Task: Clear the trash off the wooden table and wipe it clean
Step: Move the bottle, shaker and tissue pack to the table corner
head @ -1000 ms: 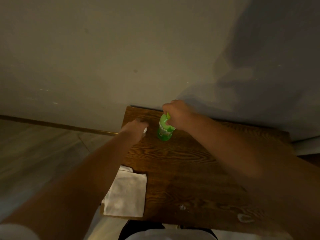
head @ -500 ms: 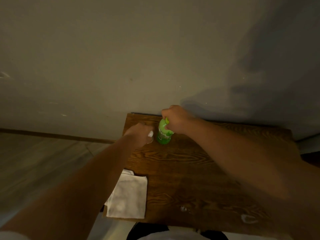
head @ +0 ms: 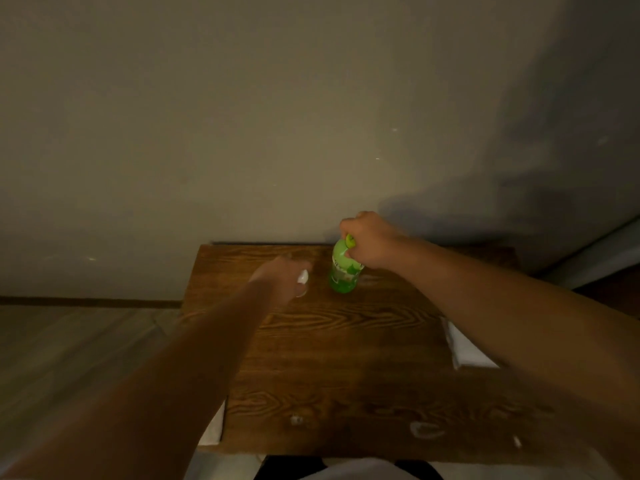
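Note:
A green plastic bottle (head: 343, 273) stands upright at the far middle of the dark wooden table (head: 346, 358). My right hand (head: 369, 239) is closed around its neck and cap from above. My left hand (head: 282, 278) is a little to the left of the bottle, closed on a small clear and white thing (head: 302, 280), possibly a small cup; most of it is hidden by the fingers. A white cloth (head: 214, 427) lies at the table's near left edge, largely hidden under my left forearm.
The table stands against a plain grey wall (head: 242, 133). White paper or cloth (head: 465, 351) shows beside my right forearm at the right. Small pale stains (head: 424, 429) mark the near part of the tabletop. Wooden floor (head: 69, 358) lies to the left.
The view has shifted, so the table sits more to the middle. My left hand has closed on the small clear thing. My right hand keeps hold of the bottle.

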